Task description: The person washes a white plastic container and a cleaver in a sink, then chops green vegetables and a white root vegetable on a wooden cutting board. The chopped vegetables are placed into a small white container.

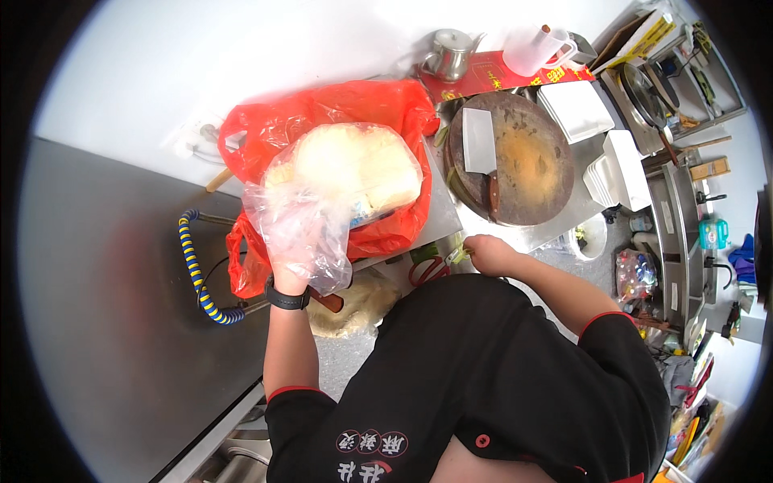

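Observation:
A clear plastic bag of pale food (pixel 362 163) lies on a red plastic bag (pixel 326 96) on the steel counter. My left hand (pixel 294 256) is beneath or inside the gathered clear plastic at its near end; its fingers are blurred by the film, so its grip cannot be told. At the counter's near edge my right hand (pixel 488 253) is closed on a small yellow-green item, perhaps a vegetable piece. Red-handled scissors (pixel 430 270) are just left of that hand. A cleaver (pixel 479 145) with a wooden handle rests on the round chopping board (pixel 531 163).
White square dishes (pixel 577 108) and a stack of white containers (pixel 625 172) stand right of the board. A metal teapot (pixel 452 54) and a plastic jug (pixel 534 51) are behind it. Below the counter, another clear bag (pixel 362 302) holds something pale. A steel panel (pixel 121 290) borders the left.

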The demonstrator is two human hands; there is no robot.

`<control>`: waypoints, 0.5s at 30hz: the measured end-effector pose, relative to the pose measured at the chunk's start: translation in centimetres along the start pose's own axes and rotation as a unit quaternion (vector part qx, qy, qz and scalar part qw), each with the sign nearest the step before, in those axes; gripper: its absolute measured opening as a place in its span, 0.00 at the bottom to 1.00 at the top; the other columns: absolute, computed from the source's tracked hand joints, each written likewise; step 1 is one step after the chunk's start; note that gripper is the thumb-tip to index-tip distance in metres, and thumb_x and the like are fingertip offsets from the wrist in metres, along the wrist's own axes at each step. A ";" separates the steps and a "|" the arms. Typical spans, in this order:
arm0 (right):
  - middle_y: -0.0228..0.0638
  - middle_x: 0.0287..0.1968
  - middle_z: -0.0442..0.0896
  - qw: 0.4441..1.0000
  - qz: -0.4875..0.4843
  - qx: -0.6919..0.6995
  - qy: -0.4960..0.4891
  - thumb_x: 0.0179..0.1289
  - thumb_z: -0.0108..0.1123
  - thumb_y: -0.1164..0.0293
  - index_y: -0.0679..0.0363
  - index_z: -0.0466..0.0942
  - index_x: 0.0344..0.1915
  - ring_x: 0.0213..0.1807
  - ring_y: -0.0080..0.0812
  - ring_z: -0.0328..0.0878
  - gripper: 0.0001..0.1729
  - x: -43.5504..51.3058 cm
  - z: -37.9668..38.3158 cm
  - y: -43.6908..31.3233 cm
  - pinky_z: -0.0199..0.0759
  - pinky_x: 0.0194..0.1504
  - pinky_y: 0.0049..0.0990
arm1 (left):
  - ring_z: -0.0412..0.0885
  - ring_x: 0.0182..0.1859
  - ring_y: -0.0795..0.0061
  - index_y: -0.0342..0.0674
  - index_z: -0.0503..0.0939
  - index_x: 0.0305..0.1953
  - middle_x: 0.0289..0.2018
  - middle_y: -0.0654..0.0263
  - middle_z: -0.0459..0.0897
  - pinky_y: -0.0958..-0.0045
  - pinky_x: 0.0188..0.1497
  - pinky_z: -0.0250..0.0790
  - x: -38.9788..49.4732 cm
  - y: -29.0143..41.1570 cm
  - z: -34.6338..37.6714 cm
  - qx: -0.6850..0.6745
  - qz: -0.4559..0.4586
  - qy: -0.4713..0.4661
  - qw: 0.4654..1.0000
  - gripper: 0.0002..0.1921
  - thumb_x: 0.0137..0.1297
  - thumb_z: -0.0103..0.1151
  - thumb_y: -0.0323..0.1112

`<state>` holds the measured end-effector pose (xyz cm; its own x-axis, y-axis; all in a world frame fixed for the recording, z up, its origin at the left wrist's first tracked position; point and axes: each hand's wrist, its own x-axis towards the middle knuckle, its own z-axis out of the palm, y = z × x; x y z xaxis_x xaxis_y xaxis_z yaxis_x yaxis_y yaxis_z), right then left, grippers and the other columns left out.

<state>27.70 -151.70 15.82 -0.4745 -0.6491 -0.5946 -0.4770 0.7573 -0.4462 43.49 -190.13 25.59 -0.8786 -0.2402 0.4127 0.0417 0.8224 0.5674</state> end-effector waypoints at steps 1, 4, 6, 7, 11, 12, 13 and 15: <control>0.52 0.53 0.86 1.000 -0.011 -0.019 -0.005 0.61 0.56 0.75 0.60 0.82 0.55 0.55 0.56 0.83 0.21 -0.3 -0.1 -0.1 0.77 0.58 0.47 | 0.83 0.58 0.62 0.34 0.86 0.54 0.53 0.58 0.88 0.59 0.65 0.72 0.2 0.4 -0.2 -0.015 0.002 0.002 1.000 0.15 0.66 0.68 0.26; 0.49 0.59 0.83 0.997 -0.068 -0.024 0.013 0.57 0.60 0.75 0.59 0.80 0.59 0.58 0.55 0.82 0.27 -2.4 -2.6 -1.1 0.77 0.60 0.47 | 0.83 0.57 0.61 0.33 0.84 0.56 0.53 0.57 0.88 0.59 0.65 0.72 0.6 2.0 -1.7 -0.051 -0.003 0.018 0.999 0.17 0.66 0.68 0.26; 0.47 0.59 0.81 0.989 -0.113 -0.037 0.092 0.55 0.63 0.75 0.56 0.78 0.63 0.59 0.53 0.82 0.31 -3.7 -5.9 -3.5 0.79 0.59 0.45 | 0.84 0.57 0.66 0.32 0.80 0.61 0.55 0.59 0.87 0.63 0.63 0.74 1.4 3.1 -2.8 0.004 0.001 0.092 0.996 0.20 0.68 0.66 0.23; 0.47 0.57 0.82 0.986 -0.114 -0.033 0.118 0.57 0.64 0.74 0.56 0.77 0.63 0.58 0.52 0.82 0.31 -4.1 -7.9 -5.2 0.79 0.59 0.44 | 0.84 0.56 0.68 0.32 0.79 0.60 0.54 0.61 0.87 0.65 0.61 0.75 1.8 3.6 -3.3 -0.104 -0.059 0.110 0.987 0.19 0.69 0.65 0.22; 0.44 0.54 0.82 0.871 -0.328 0.055 0.362 0.61 0.67 0.75 0.59 0.78 0.60 0.51 0.48 0.84 0.26 -2.3 -14.1 -15.0 0.79 0.55 0.43 | 0.82 0.49 0.82 0.33 0.81 0.51 0.47 0.70 0.87 0.75 0.55 0.75 4.4 4.4 -4.3 -0.329 -0.120 0.115 0.929 0.09 0.71 0.62 0.20; 0.45 0.50 0.83 0.821 -0.387 0.086 0.410 0.61 0.66 0.74 0.59 0.80 0.57 0.51 0.49 0.83 0.22 -0.7 -14.8 -17.8 0.79 0.54 0.45 | 0.82 0.47 0.82 0.33 0.81 0.49 0.46 0.70 0.87 0.76 0.54 0.75 5.0 4.2 -4.5 -0.310 -0.112 0.105 0.938 0.08 0.72 0.62 0.21; 0.45 0.48 0.84 0.796 -0.440 0.066 0.410 0.62 0.65 0.74 0.58 0.81 0.55 0.51 0.50 0.83 0.20 -0.1 -15.8 -19.1 0.78 0.54 0.46 | 0.82 0.46 0.82 0.33 0.81 0.48 0.45 0.71 0.87 0.76 0.54 0.74 5.6 3.7 -4.9 -0.289 -0.105 0.097 0.947 0.07 0.72 0.62 0.21; 0.46 0.45 0.85 0.809 -0.446 0.024 0.382 0.63 0.63 0.75 0.57 0.83 0.52 0.52 0.51 0.82 0.16 1.1 -17.7 -20.1 0.78 0.55 0.46 | 0.82 0.46 0.80 0.34 0.82 0.48 0.43 0.71 0.86 0.75 0.53 0.75 6.3 2.2 -5.9 -0.239 -0.074 0.162 0.954 0.05 0.74 0.62 0.24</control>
<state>23.66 -168.91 35.96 -0.2849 -0.7794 0.5580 -0.8611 -0.0476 -0.5062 40.86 -192.87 33.65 -0.7013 -0.5470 0.4571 0.2082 0.4562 0.8652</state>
